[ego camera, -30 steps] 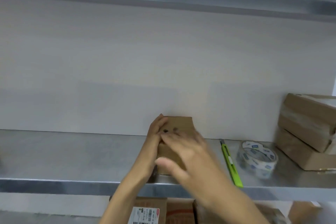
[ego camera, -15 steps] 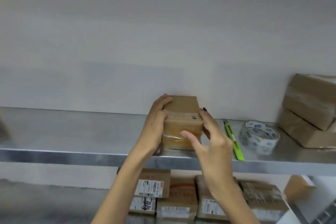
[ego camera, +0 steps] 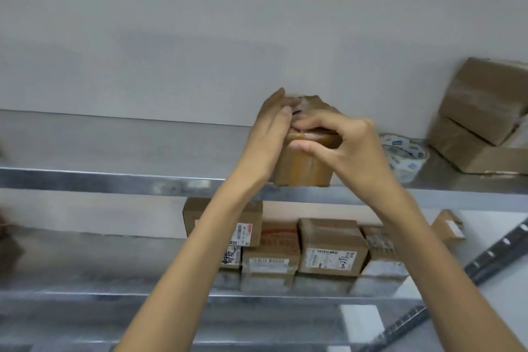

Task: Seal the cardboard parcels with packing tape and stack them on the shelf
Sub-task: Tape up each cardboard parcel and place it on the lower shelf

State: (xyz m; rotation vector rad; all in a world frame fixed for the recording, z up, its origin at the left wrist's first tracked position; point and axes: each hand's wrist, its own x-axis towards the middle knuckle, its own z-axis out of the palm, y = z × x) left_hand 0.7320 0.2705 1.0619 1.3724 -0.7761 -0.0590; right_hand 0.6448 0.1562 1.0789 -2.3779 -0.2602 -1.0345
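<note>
In the head view, the tape is judged best rubbed down firmly along the top seam while the parcel (ego camera: 303, 163) is kept from sliding off the shelf (ego camera: 114, 177) lip. The parcel stands at the shelf's front edge, near the tape roll (ego camera: 405, 157). It is braced by the left hand (ego camera: 271, 128), fingers (ego camera: 278, 106) straight against its left side. Its top front edge is gripped by the right hand (ego camera: 351, 146), with the fingers curled over it and the thumb on the front face.

Single head-worn wide-angle view, close, slightly above the upper shelf (ego camera: 114, 148), toward the back wall (ego camera: 200, 23).
</note>
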